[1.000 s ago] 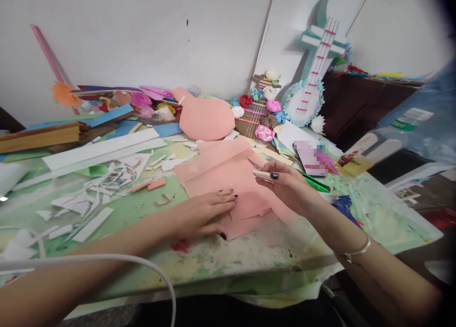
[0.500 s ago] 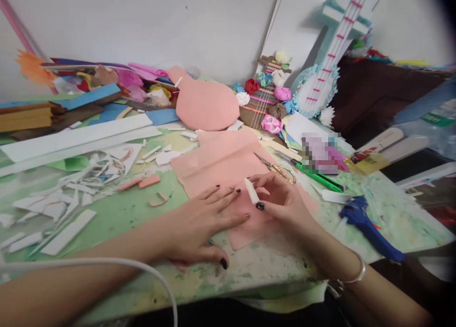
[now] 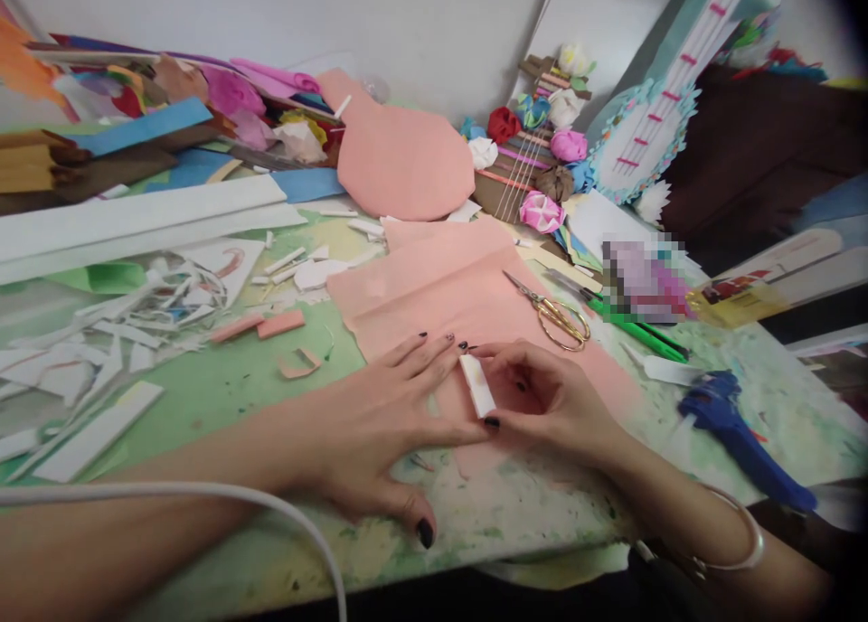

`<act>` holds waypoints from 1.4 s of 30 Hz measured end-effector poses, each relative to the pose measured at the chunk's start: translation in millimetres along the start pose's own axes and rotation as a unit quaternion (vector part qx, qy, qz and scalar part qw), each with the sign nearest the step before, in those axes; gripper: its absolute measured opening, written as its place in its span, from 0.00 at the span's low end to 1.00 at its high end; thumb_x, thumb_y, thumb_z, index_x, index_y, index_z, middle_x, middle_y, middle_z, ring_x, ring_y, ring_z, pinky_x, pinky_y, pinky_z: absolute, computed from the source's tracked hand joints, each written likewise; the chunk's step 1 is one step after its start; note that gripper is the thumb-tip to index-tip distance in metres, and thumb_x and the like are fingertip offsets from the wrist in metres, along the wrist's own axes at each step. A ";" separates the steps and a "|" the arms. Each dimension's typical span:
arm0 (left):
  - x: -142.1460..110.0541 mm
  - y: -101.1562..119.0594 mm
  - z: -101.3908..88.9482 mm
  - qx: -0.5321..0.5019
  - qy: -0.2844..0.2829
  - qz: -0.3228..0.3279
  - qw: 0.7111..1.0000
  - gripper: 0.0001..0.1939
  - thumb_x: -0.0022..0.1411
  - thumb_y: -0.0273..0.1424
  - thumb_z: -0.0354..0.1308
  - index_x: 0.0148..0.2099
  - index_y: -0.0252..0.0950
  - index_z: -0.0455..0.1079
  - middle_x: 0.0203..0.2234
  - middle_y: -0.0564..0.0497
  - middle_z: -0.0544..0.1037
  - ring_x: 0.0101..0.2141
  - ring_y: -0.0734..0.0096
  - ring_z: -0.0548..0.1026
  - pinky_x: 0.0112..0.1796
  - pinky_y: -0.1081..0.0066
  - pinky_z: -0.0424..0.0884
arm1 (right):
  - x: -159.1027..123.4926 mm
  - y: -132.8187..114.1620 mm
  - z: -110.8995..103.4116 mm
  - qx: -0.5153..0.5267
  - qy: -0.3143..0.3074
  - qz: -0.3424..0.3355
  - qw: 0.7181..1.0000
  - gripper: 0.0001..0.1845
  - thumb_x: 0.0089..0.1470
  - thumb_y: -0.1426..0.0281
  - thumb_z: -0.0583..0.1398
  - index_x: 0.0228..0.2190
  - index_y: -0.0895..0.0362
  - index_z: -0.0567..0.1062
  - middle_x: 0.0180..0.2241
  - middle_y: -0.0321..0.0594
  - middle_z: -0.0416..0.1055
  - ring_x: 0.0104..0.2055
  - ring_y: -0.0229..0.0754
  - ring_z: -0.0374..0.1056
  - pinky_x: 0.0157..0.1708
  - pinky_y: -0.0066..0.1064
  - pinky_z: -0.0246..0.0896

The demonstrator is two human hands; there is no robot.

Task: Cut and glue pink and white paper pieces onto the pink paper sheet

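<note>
My left hand (image 3: 390, 419) lies flat with its fingers spread on a sheet of pink paper (image 3: 448, 301) on the table. My right hand (image 3: 542, 400) is closed around a small white strip (image 3: 477, 385), pinched between thumb and fingers just right of the left fingertips, over the same pink sheet. Gold-handled scissors (image 3: 552, 310) lie on the pink paper beyond my right hand.
A blue glue gun (image 3: 739, 432) and a green pen (image 3: 634, 331) lie to the right. White scraps (image 3: 115, 333) and long white strips (image 3: 136, 224) cover the left. A pink cut-out shape (image 3: 400, 156), paper flowers (image 3: 539, 211) and a guitar model (image 3: 644, 134) stand at the back. A white cable (image 3: 203, 495) crosses my left forearm.
My right hand has come down toward me with the white strip, meeting my left fingertips. The view has tilted down and left, bringing the scissors and glue gun into sight.
</note>
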State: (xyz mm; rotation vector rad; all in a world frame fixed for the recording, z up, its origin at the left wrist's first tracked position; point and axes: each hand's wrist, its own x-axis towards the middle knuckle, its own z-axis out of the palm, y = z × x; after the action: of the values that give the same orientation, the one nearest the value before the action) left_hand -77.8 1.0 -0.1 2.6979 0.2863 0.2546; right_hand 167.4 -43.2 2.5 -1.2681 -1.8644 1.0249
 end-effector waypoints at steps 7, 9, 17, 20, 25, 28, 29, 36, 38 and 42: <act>-1.0 3.0 -1.3 -0.027 -0.002 -0.016 0.999 0.42 0.49 0.56 0.60 0.64 0.49 0.57 0.67 0.42 0.43 0.64 0.33 0.40 0.58 0.37 0.40 | -0.4 -0.2 1.7 -0.018 -0.005 -0.022 1.000 0.13 0.45 0.67 0.68 0.35 0.54 0.74 0.50 0.48 0.71 0.51 0.51 0.66 0.49 0.44 0.62; -1.2 3.0 -1.2 -0.034 -0.001 -0.018 0.999 0.42 0.48 0.55 0.61 0.63 0.49 0.58 0.67 0.43 0.43 0.64 0.34 0.40 0.59 0.37 0.41 | -0.1 0.0 1.5 -0.022 -0.010 -0.024 0.999 0.14 0.45 0.67 0.67 0.36 0.54 0.75 0.50 0.48 0.71 0.52 0.51 0.65 0.49 0.43 0.62; -0.3 1.7 -1.5 -0.039 0.000 -0.014 0.999 0.40 0.49 0.56 0.59 0.63 0.49 0.60 0.67 0.43 0.45 0.64 0.34 0.40 0.58 0.37 0.40 | 2.7 -1.9 0.0 -0.053 -0.022 -0.067 0.996 0.14 0.46 0.68 0.67 0.39 0.51 0.77 0.49 0.45 0.72 0.53 0.50 0.65 0.52 0.45 0.60; -0.3 1.5 -1.3 -0.034 -0.005 -0.012 0.999 0.41 0.49 0.57 0.59 0.63 0.49 0.59 0.67 0.43 0.45 0.64 0.34 0.39 0.59 0.37 0.39 | 3.7 -2.2 0.0 -0.059 -0.021 -0.075 0.995 0.14 0.47 0.68 0.67 0.39 0.51 0.78 0.49 0.45 0.72 0.53 0.50 0.66 0.52 0.45 0.60; -1.1 0.7 -0.7 -0.038 0.002 -0.009 0.999 0.41 0.48 0.56 0.60 0.62 0.47 0.61 0.67 0.42 0.46 0.64 0.34 0.40 0.58 0.37 0.39 | 3.7 -1.5 0.0 -0.065 -0.023 -0.075 0.995 0.14 0.47 0.68 0.67 0.39 0.50 0.79 0.49 0.44 0.72 0.52 0.50 0.66 0.51 0.45 0.60; -1.1 0.5 -0.6 -0.034 -0.002 -0.009 0.999 0.42 0.48 0.56 0.61 0.63 0.47 0.60 0.67 0.42 0.46 0.64 0.34 0.40 0.59 0.38 0.38 | 3.5 -1.6 -0.1 -0.069 -0.023 -0.075 0.995 0.13 0.47 0.68 0.67 0.39 0.51 0.79 0.49 0.45 0.72 0.52 0.50 0.66 0.51 0.45 0.61; -1.1 0.5 -0.5 -0.031 -0.005 -0.010 0.999 0.42 0.48 0.55 0.61 0.63 0.47 0.60 0.67 0.42 0.46 0.64 0.35 0.40 0.59 0.38 0.38 | 3.4 -1.5 -0.2 -0.070 -0.024 -0.074 0.994 0.13 0.47 0.68 0.66 0.39 0.51 0.79 0.49 0.45 0.72 0.52 0.50 0.66 0.51 0.44 0.61; -1.2 0.4 -0.7 -0.016 -0.001 -0.003 1.000 0.42 0.48 0.56 0.60 0.64 0.49 0.57 0.67 0.42 0.43 0.64 0.33 0.41 0.58 0.37 0.40 | 3.6 -0.5 -0.1 -0.075 -0.027 -0.083 0.993 0.13 0.48 0.69 0.66 0.39 0.52 0.79 0.49 0.45 0.72 0.51 0.50 0.66 0.51 0.45 0.61; -1.1 0.7 -1.4 -0.005 -0.010 -0.004 1.000 0.43 0.48 0.56 0.61 0.64 0.50 0.56 0.68 0.42 0.41 0.64 0.33 0.40 0.58 0.37 0.41 | 3.9 -0.7 0.3 -0.078 -0.026 -0.088 0.993 0.13 0.48 0.69 0.66 0.39 0.52 0.79 0.49 0.46 0.72 0.51 0.49 0.67 0.50 0.44 0.62; -0.8 1.1 -2.4 0.005 -0.016 -0.002 1.000 0.44 0.47 0.55 0.61 0.64 0.50 0.56 0.68 0.42 0.41 0.64 0.33 0.39 0.58 0.37 0.41 | 3.8 -0.3 0.7 -0.081 -0.023 -0.086 0.993 0.13 0.48 0.70 0.66 0.39 0.52 0.79 0.49 0.45 0.72 0.51 0.49 0.67 0.51 0.43 0.62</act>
State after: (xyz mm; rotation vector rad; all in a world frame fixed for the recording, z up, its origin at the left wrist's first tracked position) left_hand -78.9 0.8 2.4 2.7088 0.2834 0.2088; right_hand 165.4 -39.9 2.7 -1.1584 -2.0878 0.8327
